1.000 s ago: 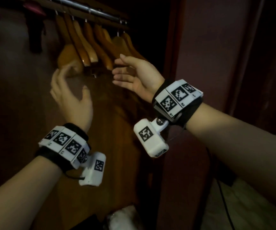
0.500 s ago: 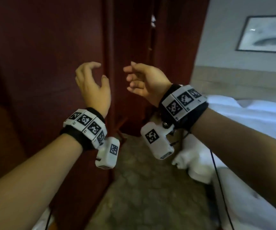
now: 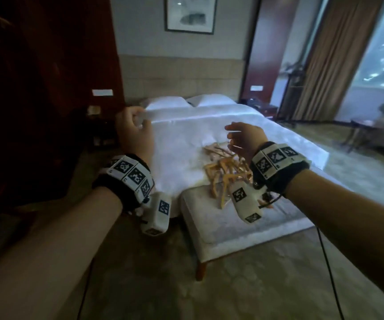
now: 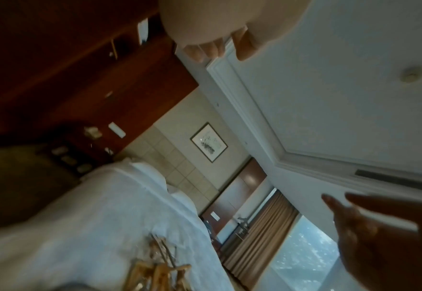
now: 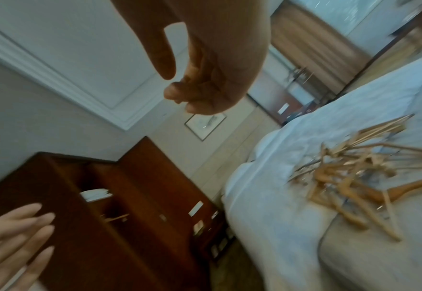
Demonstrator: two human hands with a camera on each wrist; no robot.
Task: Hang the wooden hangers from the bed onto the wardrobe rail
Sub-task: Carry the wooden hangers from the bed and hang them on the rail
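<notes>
A heap of several wooden hangers (image 3: 223,169) lies at the foot of the white bed (image 3: 186,135), partly on the grey bench (image 3: 232,225); the same hangers (image 5: 349,175) show in the right wrist view, and blurred hangers (image 4: 155,271) in the left wrist view. My left hand (image 3: 135,132) is raised in the air left of the bed, fingers loosely curled, holding nothing. My right hand (image 3: 244,137) hovers above the heap, fingers relaxed and empty. The wardrobe rail is out of view.
Dark red wood panelling (image 3: 48,88) fills the left side. A bedside table (image 3: 98,128) stands beside the bed. Curtains (image 3: 329,65) and a window are at the right, with a small table (image 3: 366,130) beyond the bed. Patterned carpet (image 3: 232,285) lies before the bench.
My view has swung from the wardrobe with its hung hangers to the bed. Both empty hands have come away from the rail and now hang in front of the bed.
</notes>
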